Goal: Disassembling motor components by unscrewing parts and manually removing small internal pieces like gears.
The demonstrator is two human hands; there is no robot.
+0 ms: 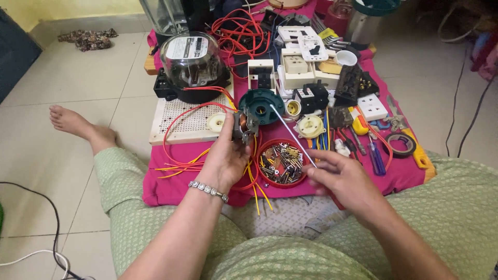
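Observation:
My left hand [225, 158] grips a small electric motor [244, 124] with a round teal housing [262, 105] on its far end, held above a pink cloth [171, 181]. My right hand [340, 176] holds a long screwdriver [293, 135] whose thin metal shaft points up-left, its tip close to the teal housing. A red round dish [281, 163] full of several screws and small metal parts lies just below the motor, between my two hands. Red and yellow wires [179, 161] trail from the motor over the cloth.
A perforated white board [181, 124] carries a black meter with a clear dome [191, 65]. White sockets and switches [303, 54], a black tape roll [399, 144], pliers and small screwdrivers [376, 155] crowd the cloth. My legs and bare foot [72, 122] rest on the tiled floor; a black cable [49, 223] runs at left.

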